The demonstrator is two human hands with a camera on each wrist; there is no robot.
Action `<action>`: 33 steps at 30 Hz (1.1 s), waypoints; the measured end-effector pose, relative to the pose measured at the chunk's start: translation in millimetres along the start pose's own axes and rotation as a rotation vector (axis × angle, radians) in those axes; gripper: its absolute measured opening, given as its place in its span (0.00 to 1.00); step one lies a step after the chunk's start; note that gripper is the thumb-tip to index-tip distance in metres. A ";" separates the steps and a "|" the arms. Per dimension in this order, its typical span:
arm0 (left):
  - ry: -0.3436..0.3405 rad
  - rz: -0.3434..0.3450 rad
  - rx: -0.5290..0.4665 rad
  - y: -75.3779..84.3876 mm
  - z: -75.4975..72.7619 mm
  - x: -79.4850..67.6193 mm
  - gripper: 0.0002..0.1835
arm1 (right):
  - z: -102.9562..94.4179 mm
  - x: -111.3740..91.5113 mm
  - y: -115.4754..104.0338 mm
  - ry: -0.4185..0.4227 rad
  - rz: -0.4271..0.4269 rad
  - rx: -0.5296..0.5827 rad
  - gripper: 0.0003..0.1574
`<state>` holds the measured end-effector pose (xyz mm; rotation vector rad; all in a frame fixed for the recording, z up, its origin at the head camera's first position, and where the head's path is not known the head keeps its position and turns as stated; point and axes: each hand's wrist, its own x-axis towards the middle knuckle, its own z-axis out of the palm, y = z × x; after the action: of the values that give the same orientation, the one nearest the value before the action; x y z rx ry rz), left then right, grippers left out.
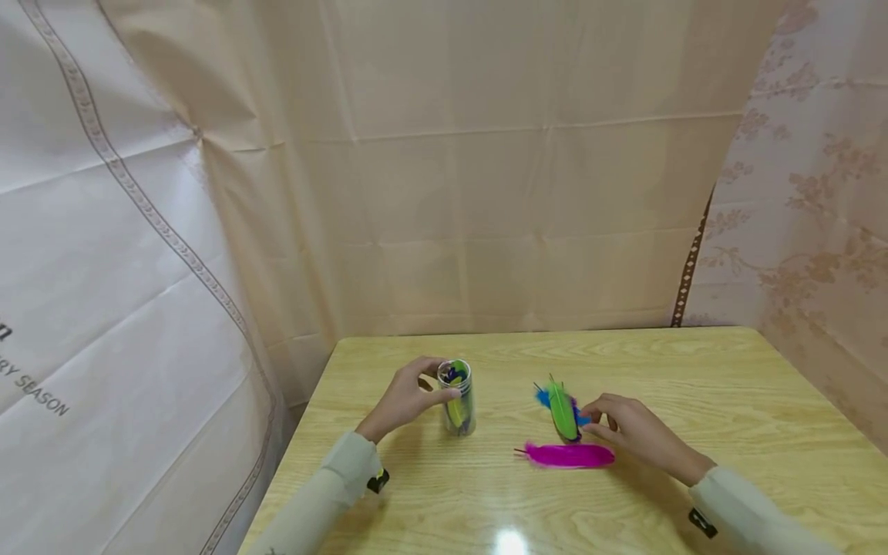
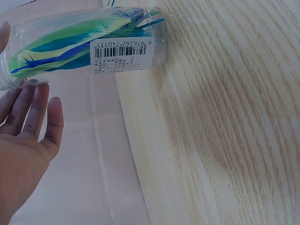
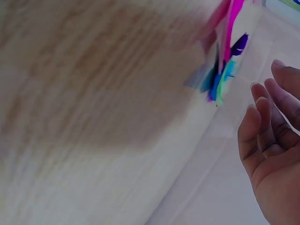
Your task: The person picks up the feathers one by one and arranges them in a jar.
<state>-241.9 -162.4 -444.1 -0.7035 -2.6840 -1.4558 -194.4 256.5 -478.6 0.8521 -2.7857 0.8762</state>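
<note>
My left hand (image 1: pixel 409 391) grips a clear plastic jar (image 1: pixel 466 420) near its mouth, thumb on the near side and fingers behind. The jar stands upright on the table, with green, yellow and blue feathers (image 2: pixel 70 44) inside and a barcode label (image 2: pixel 122 54) on its wall. My right hand (image 1: pixel 627 428) is beside a small pile of feathers, its loosely bent fingertips right at a blue feather (image 1: pixel 584 421). A green feather (image 1: pixel 563 412) lies on top of that pile, with purple showing beneath. Just in front lies a magenta feather (image 1: pixel 569 455).
A light wood-grain table (image 1: pixel 486 501) carries everything. Beige cloth (image 1: pixel 527 193) hangs behind its far edge, white printed cloth (image 1: pixel 104 308) on the left, and flowered cloth (image 1: pixel 825 231) on the right. Dark wrist devices (image 1: pixel 702 523) sit at both sleeves.
</note>
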 end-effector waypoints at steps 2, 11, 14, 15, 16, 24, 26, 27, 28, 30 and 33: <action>0.001 0.000 -0.003 0.2 0.0 -0.4 0.29 | 2.6 -0.5 1.3 -0.015 0.037 0.004 0.11; 0.002 -0.001 -0.003 -0.2 -0.1 -0.7 0.30 | 14.2 0.0 1.1 -0.022 0.084 0.023 0.11; 0.001 -0.004 -0.007 0.1 -0.1 -0.6 0.30 | 17.2 1.5 -0.1 -0.013 0.061 -0.030 0.12; 0.000 -0.004 -0.008 0.3 -0.1 -0.6 0.30 | 18.2 2.1 -0.7 -0.009 0.053 -0.053 0.12; 0.000 -0.004 -0.009 0.6 -0.2 -0.5 0.30 | 19.0 2.7 -1.8 -0.003 0.048 -0.077 0.12; 0.001 -0.008 0.000 1.7 -1.0 -0.3 0.31 | 27.7 12.9 -11.2 -0.021 0.097 -0.170 0.20; 0.000 -0.006 0.001 1.6 -1.2 -0.2 0.31 | 30.1 15.1 -12.4 -0.031 0.107 -0.189 0.21; -0.001 -0.005 0.001 1.7 -1.3 -0.1 0.31 | 31.3 16.0 -12.6 -0.036 0.107 -0.201 0.21; -0.001 -0.003 0.000 1.8 -1.3 -0.1 0.31 | 32.4 16.4 -12.6 -0.041 0.105 -0.212 0.21; -0.004 -0.003 -0.001 1.9 -1.3 -0.2 0.30 | 34.0 16.4 -12.2 -0.045 0.089 -0.237 0.20; -0.005 -0.006 0.000 1.9 -1.3 -0.8 0.30 | 35.3 15.4 -10.7 -0.049 0.065 -0.255 0.16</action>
<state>-240.6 -162.9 -442.0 -0.7003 -2.6921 -1.4577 -199.1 222.3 -498.6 0.7543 -2.8978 0.4979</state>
